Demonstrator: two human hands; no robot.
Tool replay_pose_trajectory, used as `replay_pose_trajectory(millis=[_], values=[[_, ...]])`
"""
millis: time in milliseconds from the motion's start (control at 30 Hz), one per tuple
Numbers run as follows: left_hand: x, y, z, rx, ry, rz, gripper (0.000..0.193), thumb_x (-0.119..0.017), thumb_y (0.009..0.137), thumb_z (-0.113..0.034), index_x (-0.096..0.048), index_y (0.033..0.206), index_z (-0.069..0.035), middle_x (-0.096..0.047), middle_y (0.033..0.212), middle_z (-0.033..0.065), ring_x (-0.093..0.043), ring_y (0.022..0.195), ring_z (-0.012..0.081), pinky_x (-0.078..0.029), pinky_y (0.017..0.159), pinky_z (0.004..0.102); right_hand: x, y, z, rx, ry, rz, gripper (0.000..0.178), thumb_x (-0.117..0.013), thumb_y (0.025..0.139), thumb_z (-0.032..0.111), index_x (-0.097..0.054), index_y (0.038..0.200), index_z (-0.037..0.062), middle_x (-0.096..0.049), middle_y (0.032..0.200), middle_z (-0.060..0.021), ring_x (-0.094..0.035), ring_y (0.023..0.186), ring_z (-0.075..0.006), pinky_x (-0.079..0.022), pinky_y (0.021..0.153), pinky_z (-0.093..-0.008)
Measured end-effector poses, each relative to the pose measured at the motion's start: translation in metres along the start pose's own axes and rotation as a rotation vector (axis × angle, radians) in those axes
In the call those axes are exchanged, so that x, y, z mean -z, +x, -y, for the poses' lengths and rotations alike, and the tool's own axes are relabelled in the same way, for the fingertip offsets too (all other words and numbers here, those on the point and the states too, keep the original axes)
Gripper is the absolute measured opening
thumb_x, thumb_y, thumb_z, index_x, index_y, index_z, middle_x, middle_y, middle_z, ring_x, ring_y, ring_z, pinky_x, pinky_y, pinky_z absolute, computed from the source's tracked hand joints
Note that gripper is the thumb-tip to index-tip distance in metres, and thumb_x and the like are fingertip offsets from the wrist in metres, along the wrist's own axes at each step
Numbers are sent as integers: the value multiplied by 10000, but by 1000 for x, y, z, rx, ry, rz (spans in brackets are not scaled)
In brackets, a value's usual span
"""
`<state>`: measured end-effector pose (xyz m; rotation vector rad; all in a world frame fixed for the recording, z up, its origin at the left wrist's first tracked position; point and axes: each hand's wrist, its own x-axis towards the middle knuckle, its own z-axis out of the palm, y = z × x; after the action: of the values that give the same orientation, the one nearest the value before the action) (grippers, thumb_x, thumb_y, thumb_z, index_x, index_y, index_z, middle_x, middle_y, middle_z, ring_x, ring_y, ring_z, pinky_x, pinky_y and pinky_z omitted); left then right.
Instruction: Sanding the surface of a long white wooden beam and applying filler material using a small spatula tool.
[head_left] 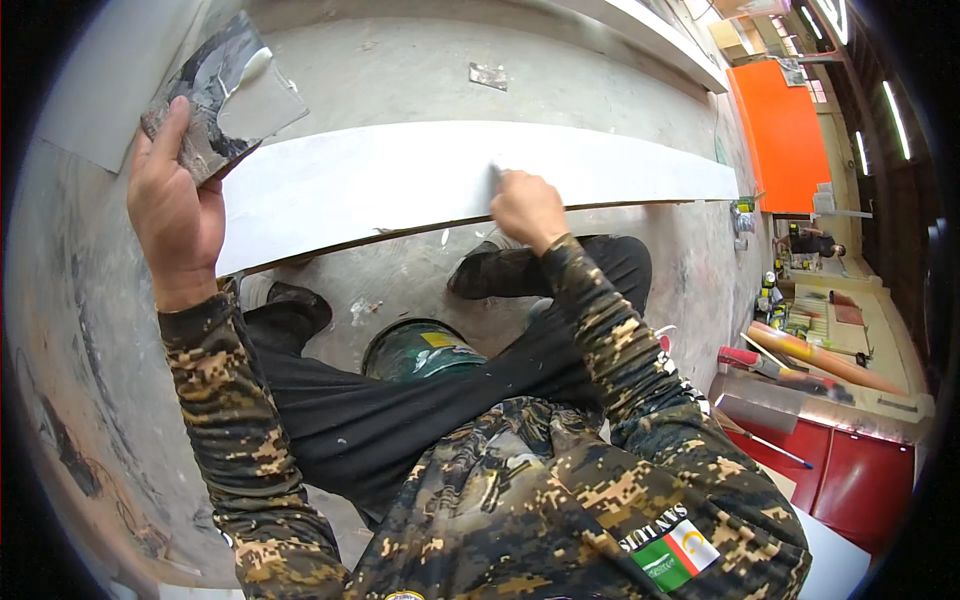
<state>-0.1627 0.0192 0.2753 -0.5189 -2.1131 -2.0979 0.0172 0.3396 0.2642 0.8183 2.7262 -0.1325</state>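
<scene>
My left hand (pixel 180 225) is raised at the left, closed round the lower edge of a square, stained putty board (pixel 208 105). Its thumb lies on the face, and a smear of pale putty (pixel 245 78) clings near the far edge. Across in front of me lies a long white panel (pixel 360 180). My right hand (pixel 530 208) is over the panel's near edge, right of the middle, its fingers closed on a putty knife (pixel 495 178). Only a short grey part of that tool shows at the panel's surface; my fist hides the rest.
Beneath my legs stands a dark green bucket (pixel 425 350). A small stained sheet (pixel 488 75) lies on the concrete floor beyond the panel. An orange panel (pixel 780 135) stands at the far right, with a person (pixel 815 243) in the background. Red cabinets (pixel 860 475) are at right.
</scene>
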Motion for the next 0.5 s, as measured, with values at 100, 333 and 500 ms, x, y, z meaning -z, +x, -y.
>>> replay_pose_trajectory(millis=[100, 333, 500], values=[[1, 1, -5, -117, 347, -4, 361, -555, 937, 38, -544, 1295, 86, -568, 1223, 97, -593, 1152, 200, -552, 964, 320, -5, -18, 65, 168, 86, 21, 251, -498, 872, 177, -664, 882, -11, -675, 798, -257, -679, 763, -396, -540, 727, -496], [-11, 11, -16, 331, -660, -195, 300, -526, 998, -107, -541, 1262, 34, -624, 1206, 135, -649, 1079, 230, -575, 896, 376, 3, -51, 169, 580, 170, 108, 214, -537, 827, 81, -632, 952, -66, -667, 863, -232, -651, 805, -320, -547, 697, -424], [-4, 11, -17, 383, -674, -222, 262, -535, 1001, -138, -558, 1212, 15, -650, 1167, 131, -663, 1057, 234, -580, 879, 390, -5, -12, 91, 563, 371, -412, 441, -474, 805, -35, -601, 1225, 7, -671, 1037, -172, -626, 923, -344, -542, 854, -414]])
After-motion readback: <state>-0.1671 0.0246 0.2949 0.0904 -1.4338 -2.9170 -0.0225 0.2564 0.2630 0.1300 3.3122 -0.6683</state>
